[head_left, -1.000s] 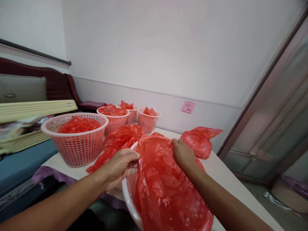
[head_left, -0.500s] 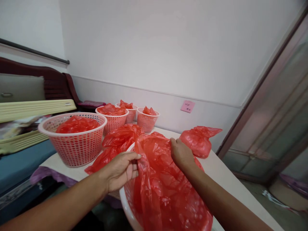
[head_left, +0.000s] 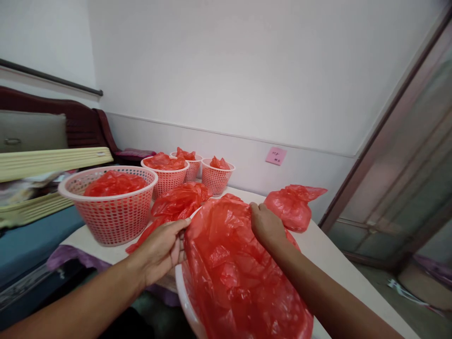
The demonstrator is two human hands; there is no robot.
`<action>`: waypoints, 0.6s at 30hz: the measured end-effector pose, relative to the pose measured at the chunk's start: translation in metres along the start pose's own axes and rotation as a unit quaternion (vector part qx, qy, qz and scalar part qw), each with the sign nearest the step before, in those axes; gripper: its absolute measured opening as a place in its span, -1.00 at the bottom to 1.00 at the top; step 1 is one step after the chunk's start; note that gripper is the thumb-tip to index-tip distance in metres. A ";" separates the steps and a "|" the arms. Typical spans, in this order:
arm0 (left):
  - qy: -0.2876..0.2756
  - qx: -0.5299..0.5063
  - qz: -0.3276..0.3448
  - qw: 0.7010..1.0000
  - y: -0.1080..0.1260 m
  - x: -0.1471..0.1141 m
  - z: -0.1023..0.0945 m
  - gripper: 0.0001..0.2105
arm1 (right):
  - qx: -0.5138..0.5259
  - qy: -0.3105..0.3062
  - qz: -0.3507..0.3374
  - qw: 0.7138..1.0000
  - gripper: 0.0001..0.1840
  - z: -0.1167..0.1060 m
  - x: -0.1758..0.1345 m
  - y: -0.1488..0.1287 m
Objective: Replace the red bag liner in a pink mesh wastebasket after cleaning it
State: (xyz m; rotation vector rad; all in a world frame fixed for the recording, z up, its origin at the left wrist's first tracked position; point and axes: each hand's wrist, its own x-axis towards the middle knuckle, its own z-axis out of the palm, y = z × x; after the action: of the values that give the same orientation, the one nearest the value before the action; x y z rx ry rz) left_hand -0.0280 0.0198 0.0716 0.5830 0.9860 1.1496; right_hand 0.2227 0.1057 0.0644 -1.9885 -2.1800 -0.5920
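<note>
A large red plastic bag (head_left: 233,263) lies spread inside a pale plastic basket (head_left: 185,301) close in front of me, covering most of its rim. My left hand (head_left: 164,249) pinches the bag's edge at the basket's left rim, thumb on top and fingers beneath. On the far right side, my right hand (head_left: 266,223) is closed on the bag's far edge; its fingertips are hidden. Behind my left hand, a loose red bag (head_left: 181,200) is heaped on the table. A knotted red bag (head_left: 291,207) rests beyond my right hand.
On the white table (head_left: 339,263), a large pink perforated basket (head_left: 113,212) holds a red bag. Several smaller baskets with red bags, including one nearby (head_left: 218,179), stand towards the wall. A pink note (head_left: 276,156) is stuck there. A wooden bench (head_left: 84,127) is at left.
My left hand has moved left, drawing the bag's edge outward to the basket's rim, so the bag is spread wider. My right hand has stayed almost in place.
</note>
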 end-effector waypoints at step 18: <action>0.007 0.026 0.071 0.997 -0.001 0.019 -0.023 -0.73 | 0.001 0.008 -0.003 1.000 -0.67 -0.002 -0.001 -0.001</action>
State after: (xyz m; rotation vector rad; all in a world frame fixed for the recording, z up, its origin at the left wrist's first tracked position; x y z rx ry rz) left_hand -0.0461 0.0352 0.0534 0.6962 1.0022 1.2579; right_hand 0.2215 0.1034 0.0660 -1.9692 -2.1783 -0.6047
